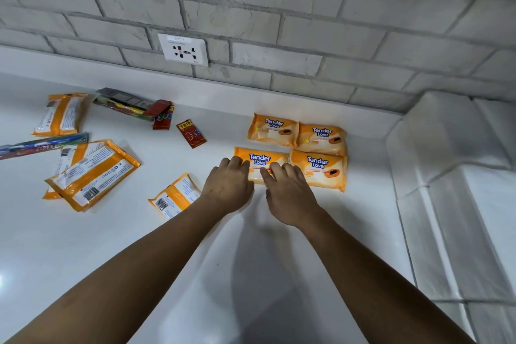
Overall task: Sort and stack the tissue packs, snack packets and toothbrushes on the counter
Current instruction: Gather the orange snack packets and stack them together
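Two bare forearms stretch forward, one rising from 7 o'clock and the other from 5 o'clock, and draw together toward the middle. The left hand [227,184] lies palm down, its fingers bent at the knuckles with the tips aimed at 12 o'clock. The right hand [287,195] sits just beside it at its 3 o'clock, palm down, fingers loosely spread, thumb angled toward 11 o'clock.
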Action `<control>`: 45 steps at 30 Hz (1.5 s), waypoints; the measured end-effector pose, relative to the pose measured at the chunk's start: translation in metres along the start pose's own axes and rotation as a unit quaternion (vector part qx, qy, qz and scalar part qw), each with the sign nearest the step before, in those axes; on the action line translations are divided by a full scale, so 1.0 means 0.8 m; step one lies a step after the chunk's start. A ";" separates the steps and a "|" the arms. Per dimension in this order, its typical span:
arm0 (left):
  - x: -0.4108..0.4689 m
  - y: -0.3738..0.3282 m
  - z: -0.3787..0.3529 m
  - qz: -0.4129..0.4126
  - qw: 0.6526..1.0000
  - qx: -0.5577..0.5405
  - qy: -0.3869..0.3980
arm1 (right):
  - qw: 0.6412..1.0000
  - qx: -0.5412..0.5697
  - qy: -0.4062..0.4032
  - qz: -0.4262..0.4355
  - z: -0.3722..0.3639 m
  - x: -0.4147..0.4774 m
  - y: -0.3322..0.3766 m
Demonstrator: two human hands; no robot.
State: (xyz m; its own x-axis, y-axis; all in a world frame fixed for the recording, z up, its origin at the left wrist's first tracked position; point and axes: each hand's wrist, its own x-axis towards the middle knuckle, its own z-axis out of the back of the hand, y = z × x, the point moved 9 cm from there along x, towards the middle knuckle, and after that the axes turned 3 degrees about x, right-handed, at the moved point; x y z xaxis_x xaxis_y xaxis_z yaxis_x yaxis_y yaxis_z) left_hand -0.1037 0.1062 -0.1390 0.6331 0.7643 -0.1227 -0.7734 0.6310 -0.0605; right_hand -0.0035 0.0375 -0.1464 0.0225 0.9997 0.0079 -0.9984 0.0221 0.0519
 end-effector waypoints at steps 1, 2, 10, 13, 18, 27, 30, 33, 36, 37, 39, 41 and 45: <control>0.002 -0.002 -0.001 -0.004 1.000 -0.001 0.002 | 1.000 0.001 0.002 -0.007 0.000 -0.001 -0.003; 0.004 -0.003 -0.001 -0.008 1.000 -0.002 0.003 | 1.000 0.001 0.002 -0.012 -0.001 -0.001 -0.007; 0.020 -0.012 0.000 -0.020 1.000 -0.010 0.005 | 0.999 -0.007 0.009 -0.040 0.002 0.006 -0.019; 0.024 -0.011 0.000 -0.020 1.000 -0.013 0.008 | 0.999 -0.011 0.014 -0.043 0.001 0.009 -0.021; 0.022 0.003 0.011 0.000 0.998 -0.068 -0.003 | 0.999 -0.012 0.002 -0.050 0.009 0.010 -0.017; -0.051 0.118 0.036 0.199 0.969 -0.144 -0.028 | 0.995 0.096 -0.009 0.002 0.028 0.024 0.088; -0.085 0.161 0.024 0.267 0.955 -0.127 0.021 | 0.990 0.141 0.015 -0.002 0.023 0.030 0.131; -0.109 0.193 -0.003 0.305 0.940 -0.111 0.102 | 0.985 0.163 0.050 -0.019 0.007 0.030 0.162; -0.123 0.205 -0.018 0.292 0.940 -0.119 0.132 | 0.980 0.177 0.080 -0.037 -0.012 0.026 0.184; -0.124 0.204 -0.019 0.286 0.942 -0.123 0.130 | 0.978 0.185 0.089 -0.040 -0.016 0.024 0.187; -0.126 0.202 -0.016 0.273 0.945 -0.131 0.123 | 0.968 0.216 0.117 -0.052 -0.019 0.023 0.192; -0.123 0.197 -0.012 0.264 0.947 -0.142 0.116 | 0.956 0.244 0.150 -0.068 -0.021 0.022 0.190; -0.111 0.183 -0.005 0.246 0.942 -0.209 0.085 | 0.931 0.315 0.153 -0.101 -0.022 0.022 0.176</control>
State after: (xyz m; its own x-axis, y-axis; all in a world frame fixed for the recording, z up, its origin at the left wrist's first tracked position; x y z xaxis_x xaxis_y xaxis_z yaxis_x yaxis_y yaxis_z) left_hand -0.2738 0.1302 -0.1411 0.2072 0.8958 -0.3932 -0.9395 0.0700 -0.3355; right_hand -0.1446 0.0581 -0.1570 0.0952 0.9332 -0.3466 -0.7451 0.2977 0.5968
